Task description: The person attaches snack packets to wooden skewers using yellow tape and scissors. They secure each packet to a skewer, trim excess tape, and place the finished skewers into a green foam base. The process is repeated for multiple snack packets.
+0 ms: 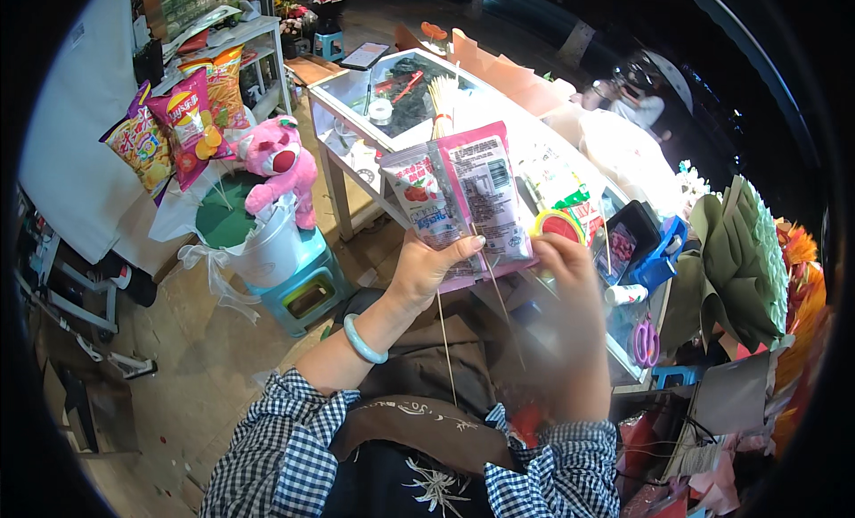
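My left hand (432,267) grips a pink and white snack packet (485,184) by its lower part, thumb across the back printed side. Thin wooden skewers (446,349) run down from the packet toward my lap. My right hand (570,282) is raised at the packet's lower right edge, its fingers curled together and partly smeared by motion. Right behind those fingers shows a yellow-rimmed roll of tape (561,224); whether they hold it is unclear. A bundle of wooden skewers (443,99) stands on the glass-topped table beyond the packet.
On the glass-topped table (356,117) lie a phone (365,56), a blue tape dispenser (657,261) and purple scissors (646,342). To the left, a white bucket (272,260) with snack bags and a pink plush bear (283,166) stands on a blue stool (312,291). Wrapped bouquets (735,260) crowd the right.
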The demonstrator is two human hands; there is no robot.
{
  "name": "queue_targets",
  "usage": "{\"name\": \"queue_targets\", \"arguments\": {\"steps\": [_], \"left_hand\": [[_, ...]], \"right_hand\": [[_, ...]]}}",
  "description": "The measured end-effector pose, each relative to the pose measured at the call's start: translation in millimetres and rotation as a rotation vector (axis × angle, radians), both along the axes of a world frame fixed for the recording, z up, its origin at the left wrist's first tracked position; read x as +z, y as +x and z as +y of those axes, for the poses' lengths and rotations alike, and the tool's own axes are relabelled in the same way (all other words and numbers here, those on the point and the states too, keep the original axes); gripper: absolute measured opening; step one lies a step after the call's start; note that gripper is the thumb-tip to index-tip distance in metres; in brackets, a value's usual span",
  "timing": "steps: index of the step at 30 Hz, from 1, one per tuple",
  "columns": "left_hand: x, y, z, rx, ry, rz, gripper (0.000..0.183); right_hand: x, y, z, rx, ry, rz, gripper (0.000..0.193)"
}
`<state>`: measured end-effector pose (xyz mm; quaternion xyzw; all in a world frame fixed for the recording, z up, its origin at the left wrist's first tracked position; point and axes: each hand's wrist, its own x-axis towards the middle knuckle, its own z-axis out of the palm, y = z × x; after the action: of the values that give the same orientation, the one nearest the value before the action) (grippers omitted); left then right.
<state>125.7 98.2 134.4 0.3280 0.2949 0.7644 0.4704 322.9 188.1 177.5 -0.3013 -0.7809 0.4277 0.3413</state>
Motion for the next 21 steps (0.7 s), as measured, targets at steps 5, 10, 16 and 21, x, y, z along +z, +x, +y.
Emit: {"name": "queue_targets", "arguments": {"steps": [5,10,16,21], "left_hand": [[-6,-10,2,0.113,0.066,0.057,0.028],[-9,-9,5,0.138,0.015,-0.096,0.025],[-9,-12,-1,0.103,-0.033,-0.166,0.036],[-12,-16,-2,0.155,-0.064,-0.285,0.033]], "right_hand": [[4,140,64,-0.749,0.334,0.186,0.021],[-45,241,133,-1.147,0.314,-0.263,0.044],[-51,268,168,-1.144,-0.420,0.196,0.053],[-43,268,160,-1.028,-0.437,0.342,0.037]]}}
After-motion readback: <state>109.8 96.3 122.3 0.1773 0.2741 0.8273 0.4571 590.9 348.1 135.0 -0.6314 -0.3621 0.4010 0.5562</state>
